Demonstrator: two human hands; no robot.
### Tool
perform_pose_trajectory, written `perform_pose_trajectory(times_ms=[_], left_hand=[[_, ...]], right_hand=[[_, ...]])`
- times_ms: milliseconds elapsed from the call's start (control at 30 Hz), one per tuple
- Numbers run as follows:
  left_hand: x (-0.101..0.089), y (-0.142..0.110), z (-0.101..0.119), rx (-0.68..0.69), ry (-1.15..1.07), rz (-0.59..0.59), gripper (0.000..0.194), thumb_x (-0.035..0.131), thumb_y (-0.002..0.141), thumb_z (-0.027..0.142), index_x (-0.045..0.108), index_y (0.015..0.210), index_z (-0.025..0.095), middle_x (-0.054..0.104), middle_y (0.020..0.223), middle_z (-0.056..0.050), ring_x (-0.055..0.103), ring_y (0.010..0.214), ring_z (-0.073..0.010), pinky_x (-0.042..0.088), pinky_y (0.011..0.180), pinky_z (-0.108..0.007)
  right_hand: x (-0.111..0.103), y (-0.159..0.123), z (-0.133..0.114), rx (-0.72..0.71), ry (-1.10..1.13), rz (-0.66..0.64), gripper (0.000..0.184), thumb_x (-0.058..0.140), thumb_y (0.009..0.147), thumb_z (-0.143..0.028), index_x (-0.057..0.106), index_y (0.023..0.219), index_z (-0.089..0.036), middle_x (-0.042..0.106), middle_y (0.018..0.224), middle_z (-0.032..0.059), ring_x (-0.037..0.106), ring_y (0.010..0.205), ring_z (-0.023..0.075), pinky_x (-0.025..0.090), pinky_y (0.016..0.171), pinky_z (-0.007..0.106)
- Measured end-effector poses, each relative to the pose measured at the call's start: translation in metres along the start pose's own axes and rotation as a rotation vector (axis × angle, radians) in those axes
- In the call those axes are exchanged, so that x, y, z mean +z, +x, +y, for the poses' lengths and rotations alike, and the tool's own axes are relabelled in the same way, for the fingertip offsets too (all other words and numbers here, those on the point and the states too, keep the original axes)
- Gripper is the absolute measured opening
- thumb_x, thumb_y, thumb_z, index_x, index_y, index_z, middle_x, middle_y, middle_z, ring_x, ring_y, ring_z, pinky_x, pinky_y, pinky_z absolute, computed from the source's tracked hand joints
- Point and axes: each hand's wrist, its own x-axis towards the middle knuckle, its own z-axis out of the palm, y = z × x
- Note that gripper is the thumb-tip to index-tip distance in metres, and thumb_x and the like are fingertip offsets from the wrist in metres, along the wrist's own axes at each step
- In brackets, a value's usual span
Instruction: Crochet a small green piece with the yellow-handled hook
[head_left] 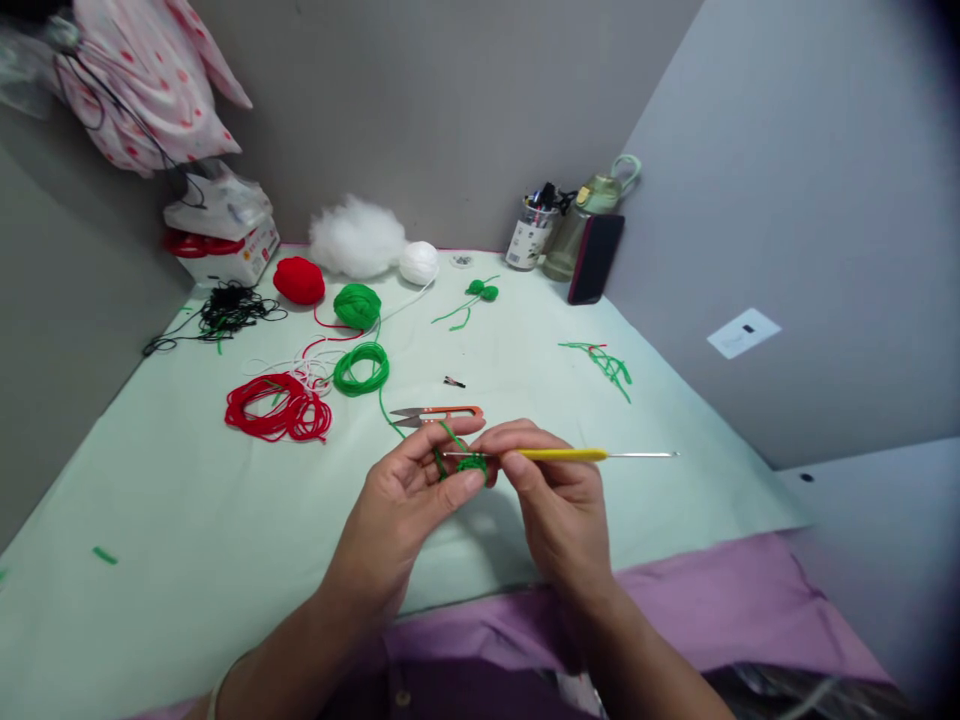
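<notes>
My left hand (411, 490) pinches a small green crochet piece (472, 463) between thumb and fingers. Green yarn runs over its raised index finger and back toward the green yarn ball (357, 306). In my right hand (562, 500) is a double-ended crochet hook with a yellow handle (566, 455), held level. Its left tip lies at the top of the green piece, though the exact loop is too small to make out. Just beyond my left fingertips lie orange-handled thread snips (439, 412), partly covered by the hand.
Left of centre lie a green yarn coil (361, 370), a red yarn coil (277, 408), a red ball (298, 281) and black yarn (236, 308). White stuffing (358, 237), a white ball (418, 263), a pen cup (529, 235), a bottle (568, 240) and a phone (597, 259) stand behind.
</notes>
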Motion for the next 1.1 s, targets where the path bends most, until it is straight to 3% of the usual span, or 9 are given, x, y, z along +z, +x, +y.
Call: perform_pose_trajectory(times_ms=[167,367,500,633,800,1000,1100], left_hand=[[0.000,-0.002,0.004,-0.020,-0.028,-0.031,0.034,0.088,0.087,0.028,0.082,0.120,0.023,0.076,0.094,-0.003,0.069,0.095,-0.0203,0.051,0.098,-0.035],[0.001,0.001,0.010,-0.100,-0.119,-0.055,0.069,0.091,0.079,0.025,0.067,0.144,0.020,0.078,0.099,-0.005,0.067,0.091,-0.0192,0.048,0.091,-0.034],[-0.004,0.002,0.010,-0.157,-0.171,-0.127,0.062,0.087,0.078,0.026,0.072,0.137,0.015,0.073,0.095,-0.005,0.062,0.088,-0.0189,0.047,0.087,-0.032],[-0.008,0.002,0.009,-0.191,-0.206,-0.125,0.059,0.088,0.074,0.025,0.079,0.131,0.016,0.063,0.085,-0.001,0.052,0.077,-0.0139,0.044,0.074,-0.025],[-0.006,0.002,0.011,-0.215,-0.240,-0.157,0.050,0.090,0.072,0.026,0.084,0.120,0.016,0.063,0.081,-0.001,0.051,0.072,-0.0115,0.045,0.071,-0.023],[0.001,-0.001,0.005,-0.061,-0.031,-0.034,0.053,0.091,0.079,0.024,0.078,0.130,0.025,0.071,0.095,-0.003,0.064,0.096,-0.0188,0.051,0.092,-0.029],[0.006,-0.001,0.009,0.026,0.068,0.047,0.052,0.092,0.078,0.023,0.078,0.128,0.026,0.072,0.099,-0.002,0.065,0.098,-0.0192,0.052,0.095,-0.032]], right_hand=[[0.000,0.000,0.000,0.006,0.034,0.008,0.013,0.074,0.102,-0.030,0.087,0.100,-0.028,0.079,0.094,0.0048,0.067,0.076,0.0147,0.059,0.068,0.028],[-0.001,-0.003,0.002,0.039,0.120,0.019,0.010,0.078,0.099,-0.033,0.087,0.099,-0.028,0.075,0.095,0.0035,0.068,0.072,0.0129,0.060,0.066,0.027],[-0.004,0.000,0.000,0.150,0.215,0.060,0.014,0.079,0.098,-0.036,0.086,0.093,-0.025,0.073,0.084,0.0017,0.067,0.066,0.0113,0.058,0.063,0.024],[-0.008,0.005,-0.003,0.247,0.299,0.075,0.017,0.082,0.094,-0.036,0.083,0.085,-0.022,0.070,0.078,0.0003,0.066,0.063,0.0102,0.056,0.062,0.022],[-0.010,0.007,-0.003,0.377,0.410,0.050,0.019,0.085,0.092,-0.039,0.082,0.083,-0.022,0.069,0.074,-0.0010,0.061,0.056,0.0079,0.052,0.058,0.020],[-0.003,0.006,0.001,0.240,0.280,0.051,0.012,0.086,0.092,-0.039,0.088,0.092,-0.028,0.075,0.087,0.0005,0.068,0.075,0.0109,0.057,0.071,0.022],[0.000,0.009,-0.004,0.161,0.199,0.009,0.009,0.083,0.095,-0.037,0.088,0.096,-0.031,0.077,0.097,0.0018,0.069,0.085,0.0127,0.057,0.076,0.024]])
